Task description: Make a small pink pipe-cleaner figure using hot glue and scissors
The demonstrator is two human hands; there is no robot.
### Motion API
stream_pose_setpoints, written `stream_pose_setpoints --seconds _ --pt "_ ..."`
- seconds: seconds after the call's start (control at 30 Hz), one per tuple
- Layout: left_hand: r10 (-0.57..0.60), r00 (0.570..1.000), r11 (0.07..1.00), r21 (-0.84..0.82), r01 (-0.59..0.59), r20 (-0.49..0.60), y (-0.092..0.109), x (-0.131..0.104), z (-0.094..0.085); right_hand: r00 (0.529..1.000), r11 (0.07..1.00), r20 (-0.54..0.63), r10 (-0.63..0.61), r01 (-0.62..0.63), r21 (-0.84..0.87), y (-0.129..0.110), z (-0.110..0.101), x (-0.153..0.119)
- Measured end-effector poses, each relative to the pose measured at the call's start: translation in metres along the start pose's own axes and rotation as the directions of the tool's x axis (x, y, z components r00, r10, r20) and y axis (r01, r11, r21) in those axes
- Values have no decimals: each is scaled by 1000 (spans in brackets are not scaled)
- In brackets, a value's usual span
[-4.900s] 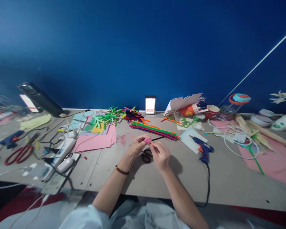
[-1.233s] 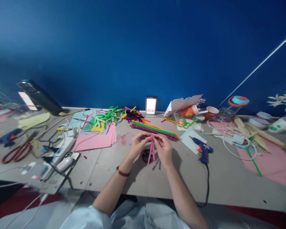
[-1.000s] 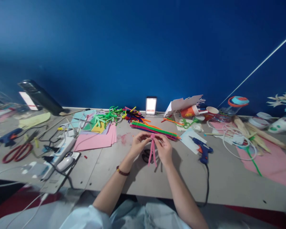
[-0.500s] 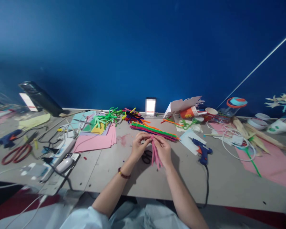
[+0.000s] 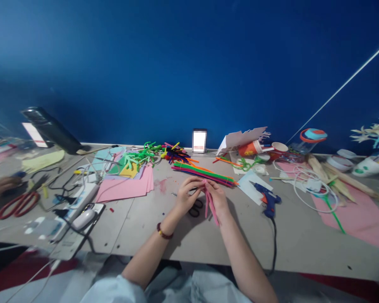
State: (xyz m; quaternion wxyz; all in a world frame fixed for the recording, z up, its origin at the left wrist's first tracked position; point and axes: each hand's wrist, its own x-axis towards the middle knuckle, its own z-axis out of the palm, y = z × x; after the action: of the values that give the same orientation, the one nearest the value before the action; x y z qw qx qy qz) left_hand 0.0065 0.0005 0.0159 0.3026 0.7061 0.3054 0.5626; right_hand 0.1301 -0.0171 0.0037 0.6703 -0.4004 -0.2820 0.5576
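Note:
Both my hands meet over the middle of the table, pinching pink pipe cleaners (image 5: 211, 205) at their upper end. My left hand (image 5: 188, 194) has its thumb and fingertips closed on the top of them. On the other side my right hand (image 5: 217, 197) grips the same spot, and the loose ends hang down below it. Black-handled scissors (image 5: 196, 208) lie on the table beneath, partly covered by my left hand. Just beyond my fingers rests a bundle of green, red and purple pipe cleaners (image 5: 204, 173).
A blue glue gun (image 5: 270, 201) lies to the right on pale paper, its cord trailing off the front edge. Pink paper sheets (image 5: 124, 188), a power strip (image 5: 77, 206) and red-handled scissors (image 5: 19, 205) are at left. Another person's hand (image 5: 3, 185) is at the far left.
My hands have shifted slightly right, and the hanging pink ends have drawn closer together. At the far left another person's hand has come in over the glue gun there.

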Motion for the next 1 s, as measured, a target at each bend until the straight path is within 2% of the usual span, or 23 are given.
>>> stream_pose_setpoints --seconds 0.13,0.4,0.67,0.83,0.93,1.0 --pt "12 1000 1000 11 -12 -18 2 -1 1 1000 1000 -21 12 -12 -12 0 0 -1" --pt "-63 994 997 -58 58 -92 6 -4 5 998 998 -43 -39 37 -51 -4 4 -5" --pt "-78 990 996 -55 72 -115 7 -5 7 991 985 -36 -125 120 -122 -4 7 -7" --pt "-23 992 999 -51 17 -127 9 -6 3 958 927 41 -284 285 -244 -1 1 -7" --pt "-102 985 984 -158 80 -137 6 -4 0 916 845 123 -383 401 -354 -3 -3 -8" --pt "-180 978 961 -232 153 -102 4 -2 -2 885 790 171 -434 465 -400 -6 -5 -9"
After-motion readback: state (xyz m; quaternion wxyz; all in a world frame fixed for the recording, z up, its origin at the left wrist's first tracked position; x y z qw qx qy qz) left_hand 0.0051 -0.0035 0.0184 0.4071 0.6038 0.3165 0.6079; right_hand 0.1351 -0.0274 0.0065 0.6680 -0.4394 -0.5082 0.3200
